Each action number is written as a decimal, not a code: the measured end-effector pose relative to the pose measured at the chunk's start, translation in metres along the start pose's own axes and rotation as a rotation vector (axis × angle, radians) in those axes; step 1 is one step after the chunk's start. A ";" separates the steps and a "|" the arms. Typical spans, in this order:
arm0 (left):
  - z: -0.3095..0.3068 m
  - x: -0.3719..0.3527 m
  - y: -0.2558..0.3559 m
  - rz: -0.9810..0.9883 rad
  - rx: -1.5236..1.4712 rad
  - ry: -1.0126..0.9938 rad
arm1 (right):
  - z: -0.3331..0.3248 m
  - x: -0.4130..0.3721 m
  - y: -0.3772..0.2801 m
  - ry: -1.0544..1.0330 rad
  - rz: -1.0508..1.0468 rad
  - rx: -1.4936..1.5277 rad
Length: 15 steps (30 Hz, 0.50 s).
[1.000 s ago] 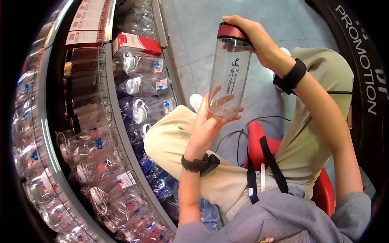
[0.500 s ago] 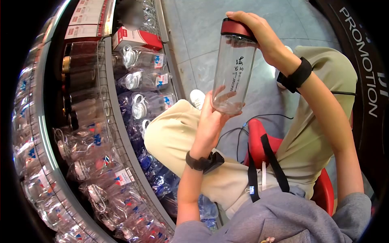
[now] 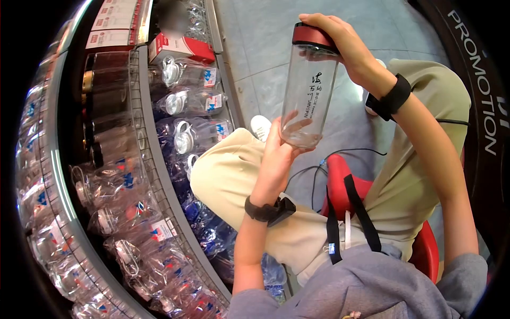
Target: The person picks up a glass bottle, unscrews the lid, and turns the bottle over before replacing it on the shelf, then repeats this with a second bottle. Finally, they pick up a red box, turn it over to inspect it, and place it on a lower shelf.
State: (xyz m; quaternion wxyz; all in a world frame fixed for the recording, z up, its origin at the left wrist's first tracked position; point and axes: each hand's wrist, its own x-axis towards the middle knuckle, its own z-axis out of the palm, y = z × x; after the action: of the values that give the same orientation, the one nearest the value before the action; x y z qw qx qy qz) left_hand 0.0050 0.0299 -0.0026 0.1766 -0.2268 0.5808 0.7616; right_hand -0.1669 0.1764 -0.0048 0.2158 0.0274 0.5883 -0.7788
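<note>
A clear water bottle with a red, black-edged lid is held between my two hands, slightly tilted, with dark writing on its side. My left hand supports the bottom end, its fingers showing through the clear wall. From above, my right hand wraps over the lid, thumb side out of sight behind it. The bottle is above the floor, in front of my knees. Each wrist wears a black strap.
Shelves on the left hold several plastic-wrapped bottles, with a wire-mesh divider along the edge. A red and white box lies on top of them. A red stool is beneath me, with a black cable on the floor.
Almost nothing differs. The bottle and both hands appear shifted very slightly, and the grip on lid and base stays the same.
</note>
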 end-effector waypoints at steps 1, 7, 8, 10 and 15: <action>0.000 0.000 0.000 -0.001 0.005 0.005 | 0.001 -0.001 -0.001 -0.004 0.008 0.007; 0.001 -0.001 0.002 0.008 0.036 0.009 | -0.002 0.006 0.006 -0.009 -0.022 0.011; 0.000 -0.002 0.001 0.023 0.047 0.001 | -0.002 0.007 0.007 -0.001 -0.039 -0.003; -0.001 -0.003 0.002 0.079 0.053 -0.024 | -0.001 0.010 0.010 -0.011 -0.063 0.033; -0.002 -0.005 0.004 0.261 0.039 -0.113 | -0.005 0.022 0.014 -0.039 -0.013 0.121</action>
State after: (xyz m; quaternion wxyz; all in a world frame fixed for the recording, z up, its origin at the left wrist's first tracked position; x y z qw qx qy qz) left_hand 0.0077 0.0271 0.0027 0.1127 -0.1025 0.6091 0.7784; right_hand -0.1827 0.1713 -0.0251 0.2201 0.0213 0.5360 -0.8147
